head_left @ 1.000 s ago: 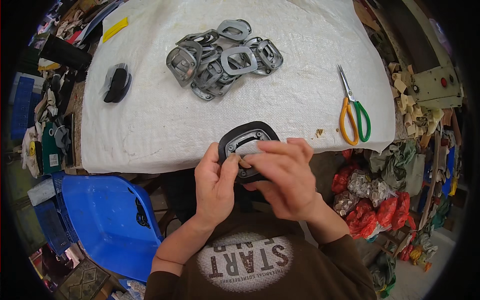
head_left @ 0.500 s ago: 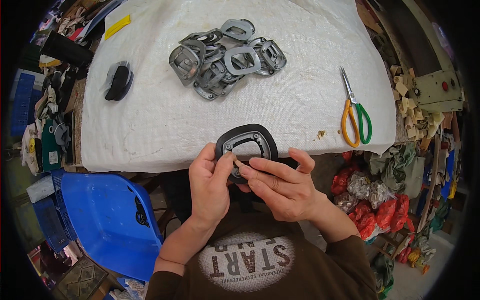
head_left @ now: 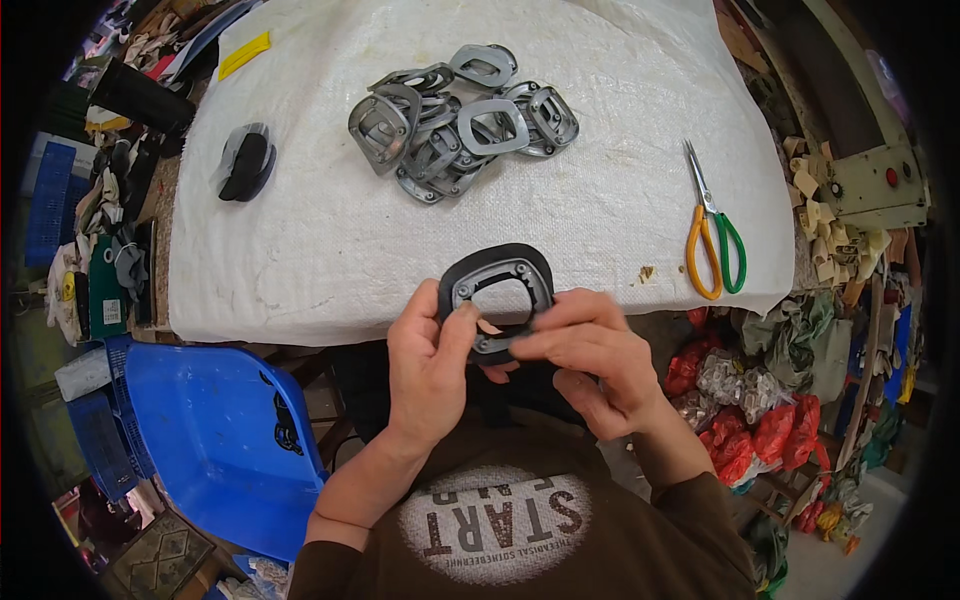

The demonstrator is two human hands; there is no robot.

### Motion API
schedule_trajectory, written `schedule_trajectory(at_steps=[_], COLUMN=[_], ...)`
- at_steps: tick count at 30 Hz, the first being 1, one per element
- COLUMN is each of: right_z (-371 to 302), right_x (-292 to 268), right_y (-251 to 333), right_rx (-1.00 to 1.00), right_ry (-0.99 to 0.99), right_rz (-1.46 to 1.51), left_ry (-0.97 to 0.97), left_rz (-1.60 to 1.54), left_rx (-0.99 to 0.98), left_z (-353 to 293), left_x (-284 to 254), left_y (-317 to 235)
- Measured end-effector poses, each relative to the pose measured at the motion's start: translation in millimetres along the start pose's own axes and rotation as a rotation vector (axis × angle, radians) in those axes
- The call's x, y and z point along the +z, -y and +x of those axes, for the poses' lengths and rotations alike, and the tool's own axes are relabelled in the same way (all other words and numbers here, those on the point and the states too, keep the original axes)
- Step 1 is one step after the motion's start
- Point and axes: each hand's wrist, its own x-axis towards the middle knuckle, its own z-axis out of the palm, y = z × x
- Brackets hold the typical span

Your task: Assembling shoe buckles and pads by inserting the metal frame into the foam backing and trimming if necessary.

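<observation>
At the table's near edge, my left hand is closed round a rounded grey frame with a black padded rim. Its thumb presses on the frame's left inner side, and some fingers show beneath it. My right hand is at the lower right of the frame. There its fingertips reach the rim, slightly blurred, while the thumb stands away with nothing in its grip. Farther off on the white cloth lies a pile of similar bare grey frames. Scissors with one orange and one green handle rest at the right.
A stack of black pieces and a yellow strip lie at the left on the white cloth. A blue plastic tub stands below the table's left edge, black parts inside. Red bags sit low on the right.
My right hand has drawn its thumb away from the inside of the frame and shifted slightly right. My left hand keeps its hold on the frame.
</observation>
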Motion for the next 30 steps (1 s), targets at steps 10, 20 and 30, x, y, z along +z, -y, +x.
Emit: schedule_trajectory(at_steps=[10,20,30], right_z=[-2.9,-3.3,-4.0], right_x=[5.6,5.4,22.1], right_y=[-1.7,3.8,-7.8], right_rx=[-0.215,-0.268,0.489], right_ry=[0.014,-0.116,-0.405], right_rz=[-0.572,-0.712,0.353], left_ry=[0.018,-0.051,-0.032], left_rz=[-0.065,-0.019,0.075], left_rx=[-0.051,-0.014,0.103], left_z=[0.4,-1.0,-4.3], left_x=[-2.7,-0.2,1.3], left_y=[-1.3,1.6,0.1])
